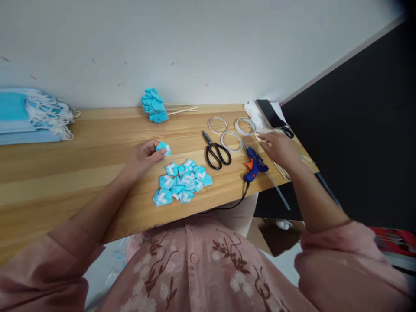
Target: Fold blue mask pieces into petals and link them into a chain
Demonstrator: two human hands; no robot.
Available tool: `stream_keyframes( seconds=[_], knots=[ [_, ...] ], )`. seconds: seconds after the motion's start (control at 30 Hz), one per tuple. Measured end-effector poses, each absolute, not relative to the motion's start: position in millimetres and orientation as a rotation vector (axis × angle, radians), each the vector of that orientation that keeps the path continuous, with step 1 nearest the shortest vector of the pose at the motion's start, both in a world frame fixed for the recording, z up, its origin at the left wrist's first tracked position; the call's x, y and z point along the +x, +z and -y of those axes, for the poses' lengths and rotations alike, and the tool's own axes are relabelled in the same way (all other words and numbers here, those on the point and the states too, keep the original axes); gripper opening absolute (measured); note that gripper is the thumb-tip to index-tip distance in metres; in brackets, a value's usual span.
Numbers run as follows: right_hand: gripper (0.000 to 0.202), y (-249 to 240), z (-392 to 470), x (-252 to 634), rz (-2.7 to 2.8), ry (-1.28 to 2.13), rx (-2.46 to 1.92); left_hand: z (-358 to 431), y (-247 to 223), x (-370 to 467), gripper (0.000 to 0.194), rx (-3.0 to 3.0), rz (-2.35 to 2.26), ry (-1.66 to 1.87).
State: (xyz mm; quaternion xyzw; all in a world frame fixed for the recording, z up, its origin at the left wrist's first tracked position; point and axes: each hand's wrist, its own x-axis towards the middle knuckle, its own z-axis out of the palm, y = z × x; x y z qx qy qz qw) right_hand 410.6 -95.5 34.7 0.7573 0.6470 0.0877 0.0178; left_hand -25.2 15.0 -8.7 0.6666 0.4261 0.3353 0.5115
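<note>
My left hand (144,158) pinches a small folded blue paper piece (164,149) with a white strip on it, just above the wooden table. Several similar blue pieces (186,180) lie in a loose pile to its right and nearer to me. At the right, my right hand (277,147) has its fingers closed at the end of thin wooden sticks (281,170), which lie partly under the hand. Beside that hand rests a blue glue gun (255,164) with an orange trigger. Black-handled scissors (216,151) lie between the pile and the glue gun.
Tape rolls (245,126) sit behind the scissors. Blue paper flowers on sticks (153,105) lie near the wall. Folded blue fabric with white fringe (32,115) is at the far left. A phone (270,113) rests at the back right. The glue gun's cord hangs over the front edge.
</note>
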Motion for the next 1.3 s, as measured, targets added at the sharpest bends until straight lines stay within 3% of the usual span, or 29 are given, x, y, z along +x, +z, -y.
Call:
stream_keyframes(
  seconds=[0.2, 0.5, 0.7, 0.97, 1.1, 1.3],
  knots=[
    [0.030, 31.3, 13.5, 411.7, -2.036, 0.265, 1.921, -18.3, -14.5, -27.3, 0.031, 1.569, -1.042, 0.849],
    [0.031, 24.3, -69.6, 415.8, -1.941, 0.279, 2.038, -17.8, -10.7, -24.7, 0.031, 1.568, -1.046, 0.814],
    [0.046, 45.1, -52.5, 409.1, -2.142, 0.256, 2.143, -19.4, -14.5, -25.1, 0.031, 1.571, -1.016, 0.820],
    [0.034, 42.4, -0.1, 374.3, -2.554, -0.025, 1.824, -20.6, -18.5, -21.2, 0.023, 1.578, -0.977, 0.863],
    [0.034, 32.0, -5.6, 359.5, -2.532, 0.017, 1.613, -21.7, -19.1, -18.0, 0.018, 1.528, -0.948, 0.877],
    [0.031, 24.8, -21.9, 362.0, -2.414, 0.184, 1.658, -24.2, -19.9, -13.4, 0.018, 1.477, -0.895, 0.891]
  ],
)
